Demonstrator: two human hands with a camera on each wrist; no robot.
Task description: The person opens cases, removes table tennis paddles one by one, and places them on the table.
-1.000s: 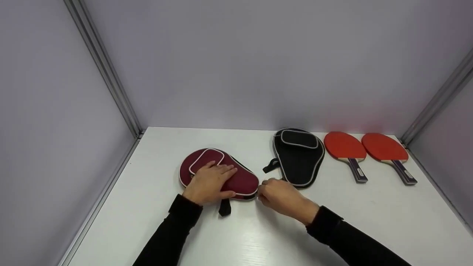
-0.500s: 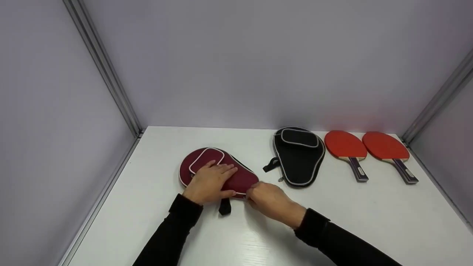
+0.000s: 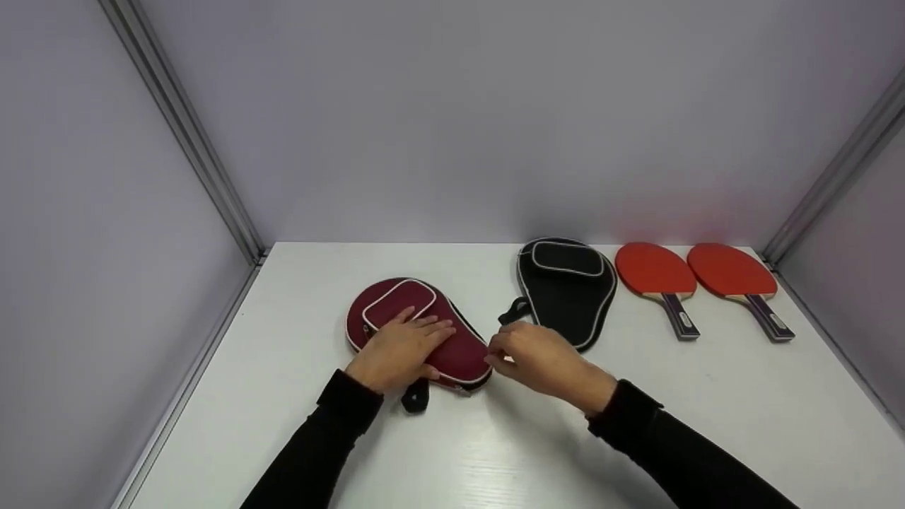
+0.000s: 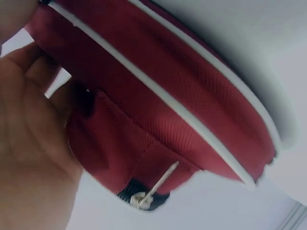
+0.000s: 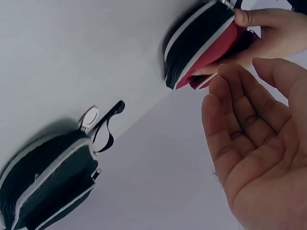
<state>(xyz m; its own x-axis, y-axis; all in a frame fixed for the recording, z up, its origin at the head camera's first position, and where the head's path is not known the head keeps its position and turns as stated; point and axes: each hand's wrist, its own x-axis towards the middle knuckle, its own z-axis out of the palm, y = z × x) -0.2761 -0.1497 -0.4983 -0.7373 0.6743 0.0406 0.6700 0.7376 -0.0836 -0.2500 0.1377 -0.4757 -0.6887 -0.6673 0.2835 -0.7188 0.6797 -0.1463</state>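
Observation:
A maroon table tennis bat case [image 3: 463, 351] with white piping lies flat, its narrow end towards the right. My left hand [image 3: 397, 348] rests on its front with fingers spread, just below the small pocket. From under the near edge pokes a black strap [image 3: 416, 397]. A zip slider [image 3: 463, 389] shows at the near edge of the narrow end. The left wrist view gives the pocket's zip pull [image 4: 142, 200] near the palm. Beside the narrow tip hovers my right hand [image 3: 543, 359]; in the right wrist view its fingers [image 5: 225, 124] are loosely bent around nothing.
Behind the right hand lies a black bat case [image 3: 576, 304] with grey piping and a strap loop [image 3: 516, 309]. Two red bats [image 3: 654, 267] lie side by side at the back right of the white table [image 3: 311, 283]. Grey panels [image 3: 452, 127] enclose the back and sides.
My right hand slid left along the case's near edge, then came off it to the right. The maroon case's narrow end has turned slightly towards me. My left hand stays on it.

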